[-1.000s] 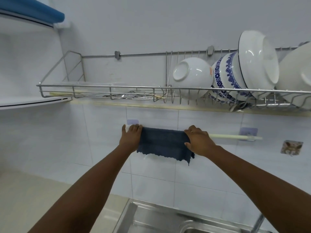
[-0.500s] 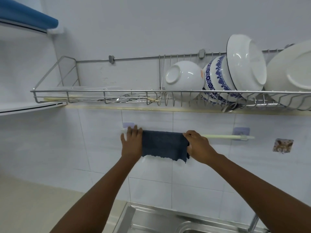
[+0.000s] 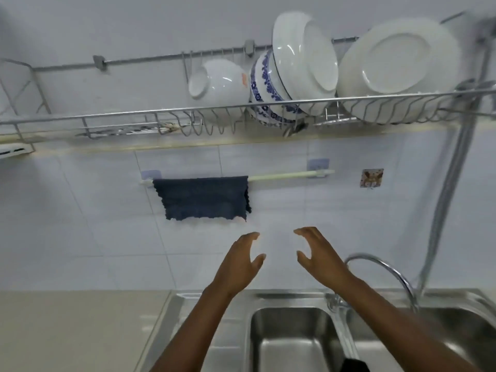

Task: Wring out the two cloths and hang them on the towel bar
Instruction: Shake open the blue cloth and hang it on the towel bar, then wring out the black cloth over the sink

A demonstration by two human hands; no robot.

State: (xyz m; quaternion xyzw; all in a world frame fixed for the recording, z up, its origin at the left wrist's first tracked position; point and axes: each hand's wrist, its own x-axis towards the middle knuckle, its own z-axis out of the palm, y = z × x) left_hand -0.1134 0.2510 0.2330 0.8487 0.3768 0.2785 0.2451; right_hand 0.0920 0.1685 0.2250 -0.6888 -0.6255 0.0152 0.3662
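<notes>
The dark blue cloth [image 3: 201, 197] hangs over the left part of the bar [image 3: 284, 175], draped flat against the tiled wall [image 3: 80, 210]. Its long axis runs left-right along the bar; its ragged lower edge points down toward the sink [image 3: 292, 342]. The bar itself lies level between two wall brackets, its right part bare.

Your left hand [image 3: 237, 267] and right hand [image 3: 319, 260] are both released, fingers spread and lightly curled, palms facing each other, holding nothing. They sit below the cloth and above the sink, apart from both.

Hard to read: a dark shape [image 3: 354, 365] at the bottom edge, by your right forearm, is cut off by the frame; you cannot tell from here whether it is the second cloth. The rack [image 3: 134, 116] runs out of frame on both sides. Motion blur softens the right edge and the tap [image 3: 386, 269].

Versus half a second ago: both hands then gripped the cloth's two sides at the bar; now they are off it and lower. The view has tipped down, so the sink basin shows
</notes>
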